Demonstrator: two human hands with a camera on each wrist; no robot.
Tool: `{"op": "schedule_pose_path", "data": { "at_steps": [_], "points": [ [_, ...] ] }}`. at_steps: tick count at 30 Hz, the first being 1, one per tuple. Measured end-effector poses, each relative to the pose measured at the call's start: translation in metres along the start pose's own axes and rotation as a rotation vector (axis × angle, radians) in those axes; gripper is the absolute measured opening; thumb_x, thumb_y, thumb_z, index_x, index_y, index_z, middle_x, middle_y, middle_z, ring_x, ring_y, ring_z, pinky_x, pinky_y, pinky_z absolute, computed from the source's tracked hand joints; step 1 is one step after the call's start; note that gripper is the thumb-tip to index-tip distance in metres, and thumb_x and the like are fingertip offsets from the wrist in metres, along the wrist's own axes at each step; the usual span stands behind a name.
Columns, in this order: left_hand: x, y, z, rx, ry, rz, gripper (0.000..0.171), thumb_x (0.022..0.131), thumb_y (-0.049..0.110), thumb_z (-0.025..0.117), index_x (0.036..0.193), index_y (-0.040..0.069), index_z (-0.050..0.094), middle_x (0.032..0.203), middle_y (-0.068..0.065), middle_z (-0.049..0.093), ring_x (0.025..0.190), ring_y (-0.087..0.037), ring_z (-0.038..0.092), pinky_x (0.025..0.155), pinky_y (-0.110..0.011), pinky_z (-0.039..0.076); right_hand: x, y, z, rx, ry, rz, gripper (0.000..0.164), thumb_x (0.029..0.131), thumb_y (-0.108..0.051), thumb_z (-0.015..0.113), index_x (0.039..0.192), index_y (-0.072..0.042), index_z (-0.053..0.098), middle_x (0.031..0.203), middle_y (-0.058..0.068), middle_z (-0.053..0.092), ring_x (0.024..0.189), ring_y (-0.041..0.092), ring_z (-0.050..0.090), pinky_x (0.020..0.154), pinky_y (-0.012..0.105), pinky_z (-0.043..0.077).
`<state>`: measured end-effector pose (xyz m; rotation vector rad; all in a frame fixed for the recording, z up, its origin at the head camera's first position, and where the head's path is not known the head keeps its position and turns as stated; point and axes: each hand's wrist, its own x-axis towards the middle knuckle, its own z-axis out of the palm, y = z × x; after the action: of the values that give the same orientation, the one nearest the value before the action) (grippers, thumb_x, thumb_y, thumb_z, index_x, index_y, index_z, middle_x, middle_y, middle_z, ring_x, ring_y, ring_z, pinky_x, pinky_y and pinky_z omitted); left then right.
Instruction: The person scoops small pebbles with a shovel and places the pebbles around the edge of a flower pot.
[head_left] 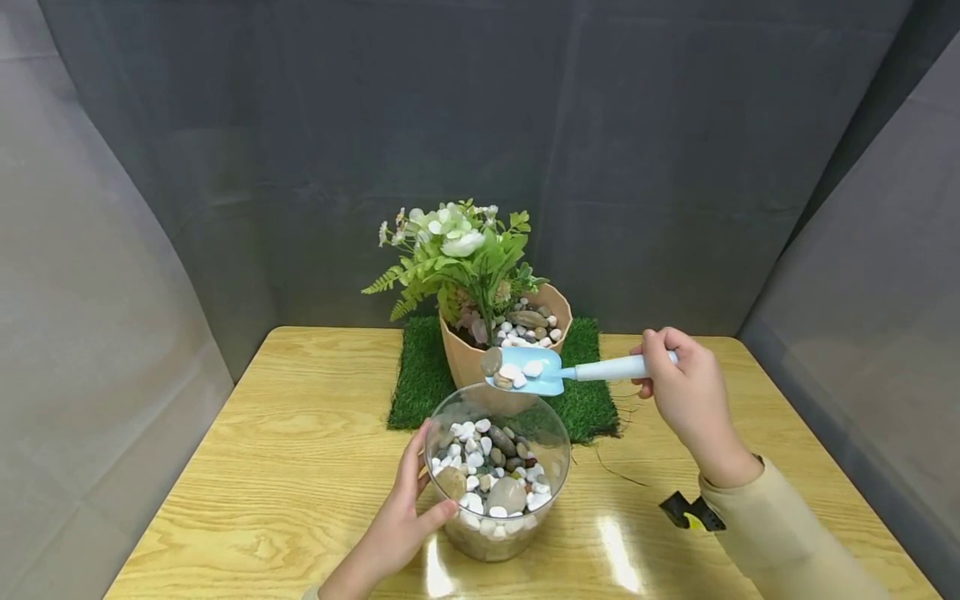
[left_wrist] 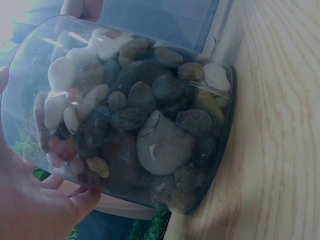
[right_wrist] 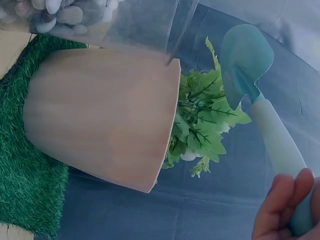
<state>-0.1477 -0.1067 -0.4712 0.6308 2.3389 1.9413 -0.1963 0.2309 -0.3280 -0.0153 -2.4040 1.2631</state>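
A clear glass bowl of white and grey pebbles stands on the wooden table. My left hand holds its left side, thumb and fingers curved round the wall; the left wrist view shows the pebbles close up through the glass bowl. My right hand grips the handle of a light blue scoop carrying a few pebbles, held above the bowl's far rim and in front of a tan flowerpot. The right wrist view shows the scoop from underneath and the flowerpot.
The flowerpot holds green ferns and white flowers with pebbles on top, and stands on a green turf mat. A small black and yellow object lies by my right sleeve. Grey fabric walls enclose the table on three sides.
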Motion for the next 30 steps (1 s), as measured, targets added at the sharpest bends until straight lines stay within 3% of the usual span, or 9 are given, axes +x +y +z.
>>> {"op": "schedule_pose_path", "data": {
  "at_steps": [12,19,30],
  "points": [
    [0.000,-0.002,-0.001,0.005,-0.003,0.018,0.099,0.093,0.019,0.069,0.167,0.026,0.003,0.173,-0.019,0.008,0.154,-0.052,0.018,0.120,-0.071,0.023,0.034,0.003,0.011,0.029,0.031,0.028,0.051,0.109,-0.042,0.043,0.097,0.000,0.069,0.074,0.000,0.067,0.053,0.010,0.061,0.039,0.028,0.039],
    [0.000,-0.002,-0.001,0.006,-0.002,0.010,0.100,0.093,0.019,0.070,0.167,0.027,0.003,0.173,-0.018,0.009,0.154,-0.049,0.020,0.121,-0.069,0.024,0.044,0.009,0.025,-0.011,0.042,0.031,0.051,0.108,-0.043,0.042,0.095,-0.001,0.069,0.074,0.008,0.069,0.054,0.015,0.063,0.039,0.028,0.041],
    [0.000,-0.002,-0.001,0.007,-0.003,-0.008,0.100,0.093,0.020,0.069,0.167,0.027,0.003,0.173,-0.016,0.008,0.155,-0.046,0.019,0.122,-0.066,0.023,0.051,0.011,0.039,-0.041,0.069,0.020,0.047,0.108,-0.038,0.043,0.093,-0.002,0.069,0.073,0.015,0.071,0.049,0.008,0.059,0.039,0.025,0.042]
  ]
}}
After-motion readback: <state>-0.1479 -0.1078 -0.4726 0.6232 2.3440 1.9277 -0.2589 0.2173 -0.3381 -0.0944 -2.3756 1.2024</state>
